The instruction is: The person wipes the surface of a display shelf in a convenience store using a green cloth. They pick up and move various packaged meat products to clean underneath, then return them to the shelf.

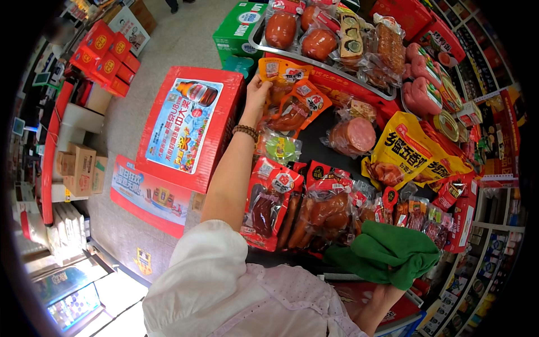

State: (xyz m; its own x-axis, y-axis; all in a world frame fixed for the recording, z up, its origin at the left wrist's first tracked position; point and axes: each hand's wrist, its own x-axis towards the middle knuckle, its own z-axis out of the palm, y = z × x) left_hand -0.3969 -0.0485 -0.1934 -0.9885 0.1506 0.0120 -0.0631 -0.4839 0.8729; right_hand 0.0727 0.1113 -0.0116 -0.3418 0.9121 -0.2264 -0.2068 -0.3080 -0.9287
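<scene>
My left hand (257, 93), with a beaded bracelet at the wrist, grips the edge of an orange packet of meat (281, 80) at the display's far left corner. A second orange packet (301, 110) overlaps it. My right hand (388, 290) is at the near right edge, mostly hidden under a bunched green cloth (389, 252) that it holds. Between my arms lie a red packet of dark sausage (271, 202) and clear vacuum packs of brown meat (324, 215). A cut pink ham sausage (356, 137) and yellow packets (400, 153) lie farther right.
A metal tray (324, 65) of packed meats stands at the back, beside a green carton (238, 31). Pink packs (423, 90) and tins (447, 125) stand at the right. A large red carton (191, 126) is left of my left arm. Stocked shelves line the right side.
</scene>
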